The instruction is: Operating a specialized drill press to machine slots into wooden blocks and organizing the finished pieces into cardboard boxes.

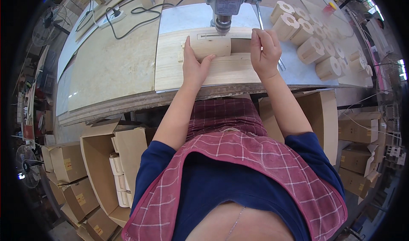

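A pale wooden cylinder [219, 45] with a narrow slot along its top lies on its side in a wooden jig [170, 70], under the chuck [223, 24] of a drill press [226, 0]. My left hand [195, 66] grips the cylinder at its left end, fingers along the end and thumb on the near side. Just right of the jig, my right hand [266, 53] is closed in a fist around the drill press lever [258, 15]; the fingers partly hide the rod. Whether a bit touches the wood I cannot tell.
Several wooden cylinders with holes in their ends [311, 50] stand and lie at the table's right. A black cable [145, 22] and a power strip [113, 20] lie at the back left. Below the edge stand open cardboard boxes [97, 155], one holding wooden pieces [121, 179].
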`<state>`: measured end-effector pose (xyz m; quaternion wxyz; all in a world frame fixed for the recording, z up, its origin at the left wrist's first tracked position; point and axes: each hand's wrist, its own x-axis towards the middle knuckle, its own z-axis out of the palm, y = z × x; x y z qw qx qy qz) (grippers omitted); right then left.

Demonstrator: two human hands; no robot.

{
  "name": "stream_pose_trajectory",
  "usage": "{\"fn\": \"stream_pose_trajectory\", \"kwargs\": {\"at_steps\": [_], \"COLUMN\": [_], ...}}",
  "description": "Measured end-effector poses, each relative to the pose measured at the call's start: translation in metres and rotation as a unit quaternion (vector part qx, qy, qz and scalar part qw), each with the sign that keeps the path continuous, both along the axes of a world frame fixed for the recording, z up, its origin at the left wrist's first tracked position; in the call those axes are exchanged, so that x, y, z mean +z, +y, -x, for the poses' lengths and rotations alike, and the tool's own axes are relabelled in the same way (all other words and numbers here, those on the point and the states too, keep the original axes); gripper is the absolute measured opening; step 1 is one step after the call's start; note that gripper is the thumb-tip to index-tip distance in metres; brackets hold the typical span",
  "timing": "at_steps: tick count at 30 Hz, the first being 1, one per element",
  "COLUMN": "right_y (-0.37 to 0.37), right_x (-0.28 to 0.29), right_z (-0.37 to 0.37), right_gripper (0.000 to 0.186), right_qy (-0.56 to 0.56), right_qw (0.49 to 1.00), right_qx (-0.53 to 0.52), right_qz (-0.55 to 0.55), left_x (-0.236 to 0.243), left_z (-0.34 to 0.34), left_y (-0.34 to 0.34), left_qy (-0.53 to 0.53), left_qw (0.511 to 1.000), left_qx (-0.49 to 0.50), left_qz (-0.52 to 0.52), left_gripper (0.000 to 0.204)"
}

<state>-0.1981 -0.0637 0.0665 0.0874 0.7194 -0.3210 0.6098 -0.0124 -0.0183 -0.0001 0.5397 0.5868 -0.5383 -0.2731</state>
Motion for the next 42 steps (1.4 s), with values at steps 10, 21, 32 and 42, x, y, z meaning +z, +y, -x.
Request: {"fn": "stream_pose_trajectory", "kwargs": {"at_steps": [10,21,32,42], "right_y": [0.009,-0.065,-0.026,0.007], "right_x": [0.056,0.184,0.166,0.09], "right_z": [0.016,0.01,0.019,0.01], "right_gripper": [0.01,0.037,0.034,0.019], "right_qy": [0.083,0.158,0.139,0.038], "right_qw": [0.996,0.97,0.973,0.999], "right_qx": [-0.021,-0.02,-0.046,-0.027], "right_qz": [-0.017,-0.184,-0.175,-0.018], "left_x": [0.001,-0.011,-0.019,-0.029], "left_z": [0.001,0.024,0.036,0.026], "left_y": [0.0,-0.011,-0.021,-0.024], "left_qy": [0.006,-0.015,0.013,-0.063], "left_qw": [1.0,0.999,0.996,0.99], "left_qx": [-0.007,-0.027,-0.049,-0.039], "left_qz": [0.009,0.035,0.068,0.123], "left_gripper": [0.09,0.085,0.083,0.079]}}
